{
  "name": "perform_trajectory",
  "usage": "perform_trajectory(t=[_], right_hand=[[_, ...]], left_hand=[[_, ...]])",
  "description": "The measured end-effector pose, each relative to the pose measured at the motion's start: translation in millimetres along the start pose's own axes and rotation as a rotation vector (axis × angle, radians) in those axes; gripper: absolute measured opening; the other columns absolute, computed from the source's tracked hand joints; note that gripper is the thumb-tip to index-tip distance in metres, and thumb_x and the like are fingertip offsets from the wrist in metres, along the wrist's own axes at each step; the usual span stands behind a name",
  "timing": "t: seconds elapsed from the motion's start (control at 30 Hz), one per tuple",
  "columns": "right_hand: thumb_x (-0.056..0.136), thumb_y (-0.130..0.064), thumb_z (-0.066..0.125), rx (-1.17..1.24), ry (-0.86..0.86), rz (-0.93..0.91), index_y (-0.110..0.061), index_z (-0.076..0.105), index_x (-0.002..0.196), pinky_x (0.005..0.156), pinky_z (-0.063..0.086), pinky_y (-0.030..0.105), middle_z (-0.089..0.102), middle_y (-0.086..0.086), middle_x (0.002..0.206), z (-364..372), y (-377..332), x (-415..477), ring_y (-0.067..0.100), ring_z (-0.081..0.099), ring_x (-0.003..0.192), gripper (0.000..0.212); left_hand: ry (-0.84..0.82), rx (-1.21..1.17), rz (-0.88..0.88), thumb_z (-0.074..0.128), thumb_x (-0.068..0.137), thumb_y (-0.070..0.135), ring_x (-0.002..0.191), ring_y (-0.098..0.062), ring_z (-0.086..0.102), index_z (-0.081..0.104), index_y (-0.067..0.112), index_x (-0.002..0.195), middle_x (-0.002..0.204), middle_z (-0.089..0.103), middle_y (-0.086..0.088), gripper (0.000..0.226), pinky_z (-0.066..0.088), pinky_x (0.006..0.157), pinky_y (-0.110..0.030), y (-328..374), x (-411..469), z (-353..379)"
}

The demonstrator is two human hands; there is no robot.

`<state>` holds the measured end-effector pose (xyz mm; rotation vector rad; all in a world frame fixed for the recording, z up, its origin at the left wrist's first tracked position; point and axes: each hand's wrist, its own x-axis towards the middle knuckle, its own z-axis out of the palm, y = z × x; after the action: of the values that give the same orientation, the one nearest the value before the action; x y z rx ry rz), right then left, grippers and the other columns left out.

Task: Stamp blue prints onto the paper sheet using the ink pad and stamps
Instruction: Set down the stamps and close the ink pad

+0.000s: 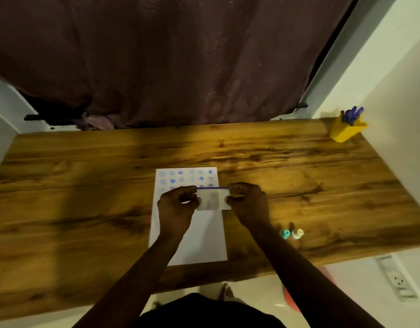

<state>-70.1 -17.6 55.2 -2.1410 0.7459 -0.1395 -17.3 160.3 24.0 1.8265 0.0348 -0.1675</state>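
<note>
Left hand [178, 204]: fingers pinched on the left end of the ink pad [213, 199]. Right hand [248, 201]: fingers pinched on its right end. One grip at each end suggests the case is being opened or closed; which of the two cannot be told.

Ink pad: pale flat case with a blue far edge, between both hands, above the paper; whether it touches the sheet is unclear.

Paper sheet [199, 237]: directly under the hands, lying flat on the table [85, 185]. Rows of blue prints [186, 176] sit just beyond the fingers; the part nearer the wrists is blank, likely left for further rows.

Stamps [291, 233]: two small ones, teal and whitish, beside the right forearm, off the paper, probably parked within easy reach.

Yellow pen holder [346, 130]: far beyond the right hand, at the table's corner, well clear of the work.
</note>
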Motion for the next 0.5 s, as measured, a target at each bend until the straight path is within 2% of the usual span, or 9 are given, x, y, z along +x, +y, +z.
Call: perform_trajectory(t=[0.07, 0.13, 0.17, 0.27, 0.33, 0.43, 0.5], right_hand=[[0.079, -0.01, 0.082, -0.012, 0.02, 0.022, -0.019, 0.078, 0.109, 0.068, 0.052, 0.013, 0.078, -0.001, 0.111, -24, 20, 10, 0.011, 0.074, 0.092, 0.032], [0.077, -0.011, 0.082, -0.037, 0.021, 0.038, -0.022, 0.079, 0.106, 0.072, 0.054, 0.016, 0.079, -0.004, 0.106, -45, 38, 20, 0.008, 0.074, 0.09, 0.031], [0.077, -0.012, 0.082, -0.047, 0.017, 0.052, -0.022, 0.08, 0.106, 0.076, 0.056, 0.02, 0.079, -0.004, 0.105, -55, 47, 25, 0.008, 0.074, 0.092, 0.031], [0.076, -0.014, 0.081, -0.074, 0.014, 0.095, -0.023, 0.079, 0.106, 0.08, 0.059, 0.027, 0.079, -0.006, 0.103, -78, 72, 35, 0.009, 0.075, 0.093, 0.031], [0.077, -0.017, 0.081, -0.106, 0.008, 0.099, -0.024, 0.079, 0.106, 0.078, 0.06, 0.027, 0.079, -0.008, 0.101, -90, 88, 41, 0.008, 0.075, 0.091, 0.03], [0.076, -0.017, 0.081, -0.107, -0.001, 0.132, -0.023, 0.079, 0.107, 0.082, 0.062, 0.036, 0.08, -0.005, 0.102, -105, 108, 48, 0.011, 0.075, 0.092, 0.031], [0.076, -0.018, 0.081, -0.114, -0.006, 0.16, -0.023, 0.079, 0.108, 0.082, 0.061, 0.034, 0.08, -0.005, 0.102, -112, 119, 51, 0.011, 0.075, 0.093, 0.032]], left_hand=[[-0.031, 0.014, 0.001, 0.087, 0.078, 0.001, 0.087, 0.006, 0.073, 0.078, 0.015, 0.109, 0.099, 0.076, 0.01, 0.036, 0.058, 0.076, -0.008, 2, -2, 31], [-0.068, 0.014, -0.032, 0.087, 0.077, 0.001, 0.08, 0.015, 0.071, 0.079, 0.016, 0.107, 0.09, 0.074, 0.017, 0.034, 0.056, 0.071, -0.004, 5, -4, 58], [-0.088, 0.018, -0.046, 0.087, 0.077, 0.001, 0.079, 0.014, 0.071, 0.08, 0.016, 0.106, 0.087, 0.074, 0.017, 0.034, 0.056, 0.069, -0.005, 6, -5, 72], [-0.118, 0.048, -0.085, 0.088, 0.076, 0.004, 0.084, 0.002, 0.072, 0.08, 0.018, 0.101, 0.087, 0.077, 0.012, 0.03, 0.055, 0.076, -0.016, 8, -12, 109], [-0.136, 0.089, -0.091, 0.087, 0.078, 0.008, 0.084, 0.003, 0.069, 0.08, 0.018, 0.102, 0.091, 0.078, 0.009, 0.028, 0.05, 0.076, -0.015, 8, -16, 132], [-0.201, 0.147, -0.116, 0.086, 0.081, 0.012, 0.092, -0.007, 0.07, 0.076, 0.017, 0.108, 0.101, 0.076, 0.005, 0.029, 0.054, 0.087, -0.026, 6, -20, 156], [-0.248, 0.184, -0.131, 0.084, 0.083, 0.013, 0.094, -0.01, 0.068, 0.074, 0.015, 0.111, 0.102, 0.071, 0.005, 0.03, 0.054, 0.091, -0.031, 4, -23, 169]])
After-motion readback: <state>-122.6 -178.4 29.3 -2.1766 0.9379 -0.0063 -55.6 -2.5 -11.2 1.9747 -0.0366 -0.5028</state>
